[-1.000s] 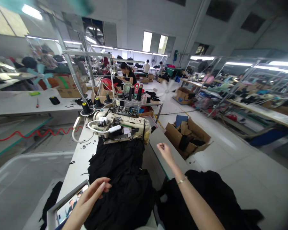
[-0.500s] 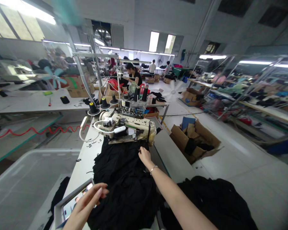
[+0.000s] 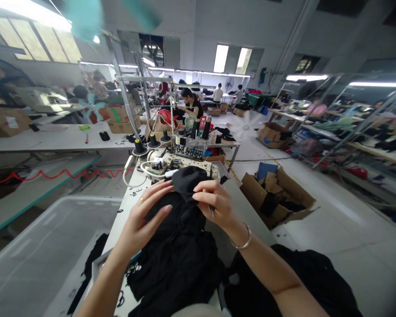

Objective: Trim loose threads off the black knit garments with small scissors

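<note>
My right hand [image 3: 215,201] pinches the upper part of a piece of black fabric [image 3: 188,178], lifted in front of the sewing machine [image 3: 201,166]. A small dark metal tool [image 3: 211,211] shows under its fingers; its kind is unclear. At the fabric's left side is my left hand [image 3: 147,215], open, fingers stretched and thumb apart. Its fingertips are at the cloth's edge; whether they touch it I cannot tell. Below both hands a heap of black fabric [image 3: 181,264] covers much of the white machine table [image 3: 123,209]. The raised cloth hides the machine's needle area.
Black thread cones [image 3: 139,147] stand behind the machine. A translucent plastic bin [image 3: 62,211] is at the left, and an open cardboard box [image 3: 284,193] sits on the floor at the right. More black fabric [image 3: 303,273] lies at lower right. A person [image 3: 192,105] sits farther back.
The right hand has come back from the machine and raised black fabric. My left hand has moved up and right from beside the phone-like screen to the cloth. The view has shifted slightly left.
</note>
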`<state>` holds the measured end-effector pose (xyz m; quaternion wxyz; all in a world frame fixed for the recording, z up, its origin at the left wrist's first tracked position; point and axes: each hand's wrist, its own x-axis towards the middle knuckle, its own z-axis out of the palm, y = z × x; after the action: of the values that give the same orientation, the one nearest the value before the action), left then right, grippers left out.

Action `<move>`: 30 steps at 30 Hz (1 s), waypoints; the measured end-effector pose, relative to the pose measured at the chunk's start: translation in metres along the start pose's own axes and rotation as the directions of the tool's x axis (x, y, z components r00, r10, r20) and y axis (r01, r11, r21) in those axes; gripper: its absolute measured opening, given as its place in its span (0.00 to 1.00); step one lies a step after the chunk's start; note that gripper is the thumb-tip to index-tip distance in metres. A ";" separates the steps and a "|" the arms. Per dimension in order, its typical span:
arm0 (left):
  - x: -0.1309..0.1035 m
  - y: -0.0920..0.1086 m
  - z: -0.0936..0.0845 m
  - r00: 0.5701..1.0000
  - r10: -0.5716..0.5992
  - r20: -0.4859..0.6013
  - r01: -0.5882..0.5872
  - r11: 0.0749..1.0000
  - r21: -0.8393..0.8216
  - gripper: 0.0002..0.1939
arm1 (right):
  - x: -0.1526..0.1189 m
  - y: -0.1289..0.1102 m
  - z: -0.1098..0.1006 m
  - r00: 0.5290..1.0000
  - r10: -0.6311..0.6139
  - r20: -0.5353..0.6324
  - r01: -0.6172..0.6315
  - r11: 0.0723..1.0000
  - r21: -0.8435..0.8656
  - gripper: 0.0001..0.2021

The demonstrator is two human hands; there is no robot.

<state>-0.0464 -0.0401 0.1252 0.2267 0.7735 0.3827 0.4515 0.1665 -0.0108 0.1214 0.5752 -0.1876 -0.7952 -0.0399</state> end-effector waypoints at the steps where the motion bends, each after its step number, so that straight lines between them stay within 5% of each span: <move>1: 0.008 0.009 0.003 0.997 0.072 0.021 -0.072 0.997 0.016 0.22 | 0.009 -0.008 -0.005 1.000 -0.021 0.003 0.021 1.000 0.021 0.09; 4: 0.021 0.028 0.010 0.986 0.167 0.025 -0.168 0.985 0.031 0.22 | 0.019 -0.022 -0.014 0.998 -0.017 0.067 0.014 0.999 0.044 0.09; 7: 0.020 0.034 0.013 0.985 0.136 0.106 -0.140 0.990 0.030 0.13 | 0.012 -0.026 -0.019 0.990 0.022 0.138 -0.024 1.000 0.008 0.08; 11: 0.007 0.033 0.012 0.948 -0.016 0.318 0.011 1.000 0.019 0.08 | -0.005 -0.028 -0.017 0.969 0.042 0.244 -0.030 0.998 -0.054 0.07; 18: -0.016 0.025 0.013 0.932 -0.298 0.204 0.315 0.947 -0.055 0.09 | -0.026 -0.031 -0.004 0.944 0.299 0.140 -0.299 0.954 -0.018 0.08; 24: -0.020 0.019 0.016 0.892 -0.378 0.248 0.410 0.907 -0.094 0.10 | -0.023 -0.037 0.002 0.925 0.298 0.236 -0.312 0.950 0.025 0.05; 30: -0.019 0.007 0.016 0.831 -0.369 0.416 0.442 0.893 -0.090 0.13 | -0.018 -0.038 0.009 0.905 0.332 0.267 -0.354 0.935 0.037 0.05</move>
<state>-0.0353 -0.0599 0.1126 0.4585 0.7238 0.4430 0.2639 0.1502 -0.0477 0.1070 0.4728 -0.3036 -0.8184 0.1202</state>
